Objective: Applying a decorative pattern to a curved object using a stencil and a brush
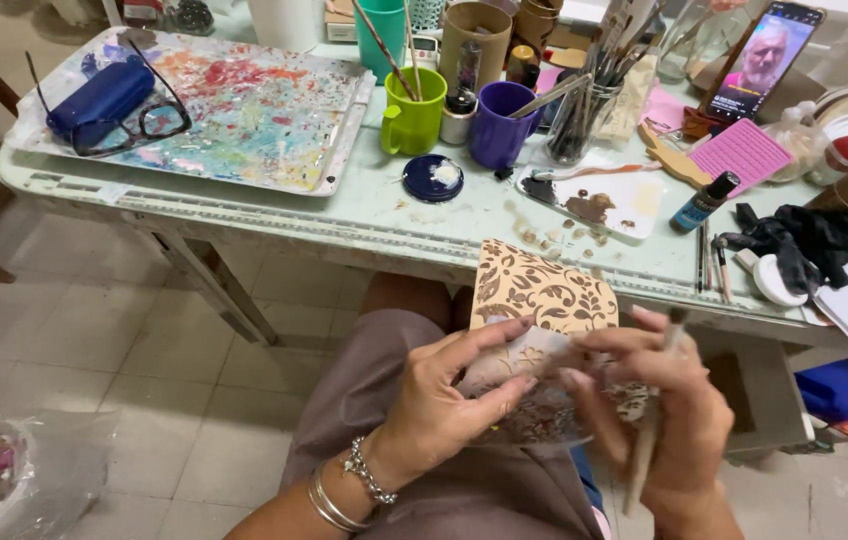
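Stencilled tile (542,290), flat, tan with leaf pattern, held over lap just below worktop (384,225) edge. Looks stiff, light, likely brittle; best gripped by edges. Left hand (444,400) pinches clear stencil sheet (534,400) against it; right hand (674,400) grasps brush (649,440). Paint palette (604,200) near above.

A flat square tan panel (542,290) bore a brown leaf-and-vine pattern. The pale green counter (384,215) was flecked with paint. A white rectangular tray (254,110) carried splashes of red, yellow, blue and green. Beside it stood a lime-green plastic mug (414,112) and a purple ceramic mug (500,124). A pink ribbed square pad (742,154) lay further along.
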